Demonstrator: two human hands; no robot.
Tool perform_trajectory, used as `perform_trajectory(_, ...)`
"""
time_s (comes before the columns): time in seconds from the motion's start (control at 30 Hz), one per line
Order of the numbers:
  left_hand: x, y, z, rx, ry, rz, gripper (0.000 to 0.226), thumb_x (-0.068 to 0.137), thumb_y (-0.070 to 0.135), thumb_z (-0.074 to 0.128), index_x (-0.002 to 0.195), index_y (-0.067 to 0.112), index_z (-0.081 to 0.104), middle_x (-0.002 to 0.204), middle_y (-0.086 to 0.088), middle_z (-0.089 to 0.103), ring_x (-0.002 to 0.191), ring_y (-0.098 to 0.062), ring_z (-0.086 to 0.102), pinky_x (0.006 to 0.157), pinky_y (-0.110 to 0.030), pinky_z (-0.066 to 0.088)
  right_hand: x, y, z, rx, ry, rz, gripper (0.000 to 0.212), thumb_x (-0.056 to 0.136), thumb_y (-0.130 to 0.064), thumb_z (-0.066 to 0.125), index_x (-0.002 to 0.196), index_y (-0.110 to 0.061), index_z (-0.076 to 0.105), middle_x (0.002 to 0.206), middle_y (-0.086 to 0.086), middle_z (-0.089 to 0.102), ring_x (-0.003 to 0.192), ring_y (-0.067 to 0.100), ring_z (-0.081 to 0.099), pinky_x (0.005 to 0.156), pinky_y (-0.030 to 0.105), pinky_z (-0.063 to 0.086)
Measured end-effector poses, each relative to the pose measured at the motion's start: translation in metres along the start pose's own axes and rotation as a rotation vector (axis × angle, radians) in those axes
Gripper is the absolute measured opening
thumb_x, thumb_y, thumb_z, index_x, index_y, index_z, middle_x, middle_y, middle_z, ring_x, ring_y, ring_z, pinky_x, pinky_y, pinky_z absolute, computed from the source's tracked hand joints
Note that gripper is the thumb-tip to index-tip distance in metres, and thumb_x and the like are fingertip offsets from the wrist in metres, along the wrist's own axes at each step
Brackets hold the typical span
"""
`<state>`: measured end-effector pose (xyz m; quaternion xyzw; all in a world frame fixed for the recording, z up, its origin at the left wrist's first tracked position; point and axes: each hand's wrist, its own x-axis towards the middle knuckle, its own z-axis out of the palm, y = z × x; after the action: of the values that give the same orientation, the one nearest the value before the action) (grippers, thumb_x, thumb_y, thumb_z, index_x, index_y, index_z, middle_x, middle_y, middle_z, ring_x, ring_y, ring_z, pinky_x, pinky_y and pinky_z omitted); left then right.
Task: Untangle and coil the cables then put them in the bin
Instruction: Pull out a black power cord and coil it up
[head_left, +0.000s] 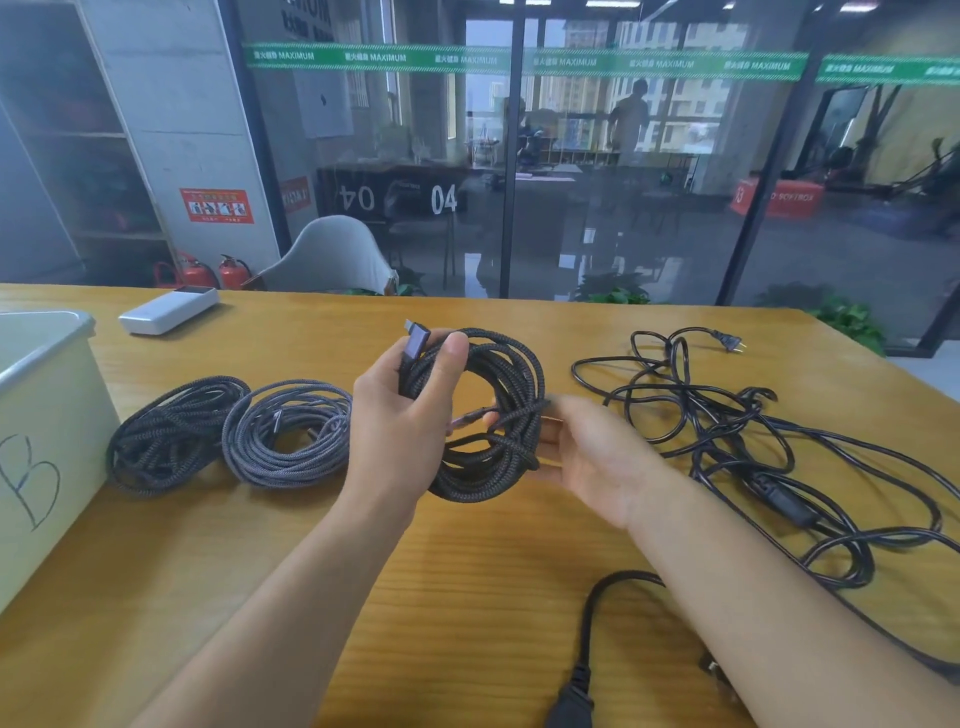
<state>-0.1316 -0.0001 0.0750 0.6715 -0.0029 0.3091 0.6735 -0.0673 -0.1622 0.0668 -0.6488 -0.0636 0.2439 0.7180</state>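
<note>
My left hand (405, 415) grips a coil of black braided cable (511, 384) above the table, thumb over the top loops, with a grey connector (415, 343) sticking up beside the thumb. My right hand (592, 457) is at the coil's right side, blurred, its fingers on a strand of the cable's loose end. Two coiled braided cables lie on the table to the left: a dark one (166, 436) and a greyer one (288, 431). A pale bin (47, 405) marked "B" stands at the far left.
A tangle of thin black power cable (727, 415) with a two-pin plug (730, 341) sprawls across the table's right side. A thick black plug lead (582, 665) lies near the front edge. A white power bank (169, 309) sits at the back left.
</note>
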Motion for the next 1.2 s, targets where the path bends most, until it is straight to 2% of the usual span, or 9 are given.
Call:
perform_trajectory(0.1, 0.000, 0.001, -0.003, 0.118, 0.038, 0.077, 0.022, 0.101, 0.044, 0.063, 0.091, 0.026, 0.072, 0.069, -0.003, 0.059, 0.067, -0.007, 0.052, 0.066, -0.016, 0.042, -0.004, -0.001, 0.004, -0.008, -0.113, -0.049, 0.071, 0.100, -0.064, 0.047, 0.129, -0.003, 0.070, 0.120, 0.016, 0.075, 0.118, 0.032, 0.068, 0.111, 0.052, 0.047)
perform_trajectory(0.17, 0.002, 0.002, -0.006, 0.135, 0.053, 0.073, 0.021, 0.102, 0.044, 0.062, 0.094, 0.027, 0.073, 0.081, 0.005, 0.071, 0.078, -0.001, 0.062, 0.073, -0.012, 0.045, -0.008, -0.002, 0.007, -0.007, -0.138, -0.118, 0.067, 0.095, -0.065, 0.054, 0.124, -0.008, 0.072, 0.117, 0.014, 0.075, 0.122, 0.033, 0.067, 0.115, 0.056, 0.044)
perform_trajectory(0.27, 0.005, 0.002, -0.008, 0.111, 0.061, 0.051, 0.018, 0.103, 0.043, 0.060, 0.096, 0.031, 0.072, 0.086, 0.019, 0.073, 0.085, 0.003, 0.065, 0.076, -0.010, 0.046, -0.014, -0.001, 0.011, -0.041, -0.200, -0.182, 0.055, 0.091, -0.051, 0.065, 0.121, -0.004, 0.071, 0.121, 0.013, 0.074, 0.124, 0.035, 0.065, 0.112, 0.049, 0.047)
perform_trajectory(0.37, 0.005, 0.002, -0.005, 0.088, 0.035, 0.050, 0.018, 0.103, 0.040, 0.060, 0.097, 0.028, 0.071, 0.082, 0.022, 0.070, 0.081, 0.005, 0.062, 0.075, -0.009, 0.044, -0.015, 0.002, 0.017, 0.044, -0.167, -0.217, 0.034, 0.084, -0.020, 0.080, 0.113, -0.006, 0.070, 0.111, 0.013, 0.075, 0.108, 0.026, 0.071, 0.099, 0.039, 0.052)
perform_trajectory(0.5, 0.004, 0.000, -0.003, 0.066, -0.013, 0.052, 0.014, 0.103, 0.038, 0.061, 0.104, 0.030, 0.072, 0.094, 0.016, 0.075, 0.092, 0.001, 0.067, 0.082, -0.014, 0.049, -0.010, 0.006, 0.021, 0.166, -0.031, -0.243, 0.035, 0.084, 0.005, 0.075, 0.118, 0.001, 0.069, 0.113, 0.019, 0.076, 0.101, 0.026, 0.071, 0.098, 0.042, 0.054)
perform_trajectory(0.8, 0.005, -0.003, -0.003, 0.146, -0.046, 0.064, 0.015, 0.102, 0.039, 0.062, 0.105, 0.029, 0.074, 0.093, 0.013, 0.077, 0.090, -0.002, 0.068, 0.079, -0.014, 0.048, -0.006, 0.007, 0.020, 0.061, 0.135, -0.331, 0.036, 0.081, 0.003, 0.079, 0.115, 0.000, 0.069, 0.102, 0.010, 0.078, 0.096, 0.021, 0.072, 0.095, 0.037, 0.051)
perform_trajectory(1.0, 0.004, -0.006, -0.002, 0.149, -0.082, 0.071, 0.018, 0.099, 0.044, 0.064, 0.106, 0.031, 0.073, 0.076, -0.003, 0.070, 0.067, -0.006, 0.057, 0.065, -0.022, 0.047, -0.007, 0.008, 0.021, 0.102, 0.165, -0.309, 0.036, 0.079, 0.004, 0.079, 0.114, 0.005, 0.068, 0.094, 0.006, 0.076, 0.093, 0.022, 0.070, 0.100, 0.045, 0.049)
perform_trajectory(1.13, 0.004, -0.003, -0.003, 0.111, -0.085, 0.091, 0.015, 0.098, 0.039, 0.065, 0.107, 0.029, 0.072, 0.071, 0.019, 0.067, 0.067, 0.002, 0.059, 0.066, -0.014, 0.046, -0.015, 0.000, 0.022, -0.011, 0.194, -0.372, 0.037, 0.080, 0.001, 0.082, 0.113, -0.001, 0.066, 0.091, 0.004, 0.077, 0.090, 0.018, 0.073, 0.086, 0.031, 0.054)
perform_trajectory(1.2, 0.005, -0.002, -0.003, 0.098, -0.096, 0.089, 0.016, 0.098, 0.038, 0.064, 0.109, 0.027, 0.071, 0.070, 0.019, 0.067, 0.066, 0.001, 0.059, 0.065, -0.015, 0.046, -0.019, -0.005, 0.022, -0.062, 0.220, -0.402, 0.037, 0.081, -0.002, 0.083, 0.113, -0.005, 0.065, 0.091, 0.005, 0.078, 0.090, 0.020, 0.075, 0.083, 0.030, 0.054)
